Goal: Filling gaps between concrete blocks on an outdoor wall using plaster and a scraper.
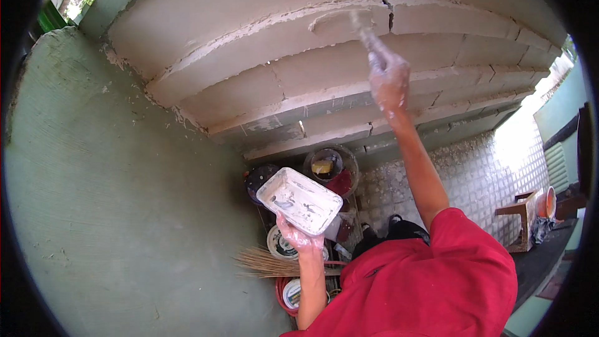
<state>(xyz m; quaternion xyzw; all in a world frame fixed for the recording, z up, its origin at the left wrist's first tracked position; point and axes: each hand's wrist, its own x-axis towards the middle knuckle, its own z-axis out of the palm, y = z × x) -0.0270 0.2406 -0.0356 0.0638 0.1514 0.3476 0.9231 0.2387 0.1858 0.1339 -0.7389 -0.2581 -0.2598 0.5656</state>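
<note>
My right hand, smeared with white paste, is raised to the block wall and grips a coated putty knife. The blade meets a patch of wet filler below a rough seam, left of a dark crack. My left hand holds a white rectangular tray from beneath, its inside streaked with filler. The left hand is also coated white; some fingers are hidden under the tray.
A green wall stands at my left. Below are buckets with a yellow sponge, a straw broom and round containers. A tiled floor runs right toward a wooden stool and an orange bucket.
</note>
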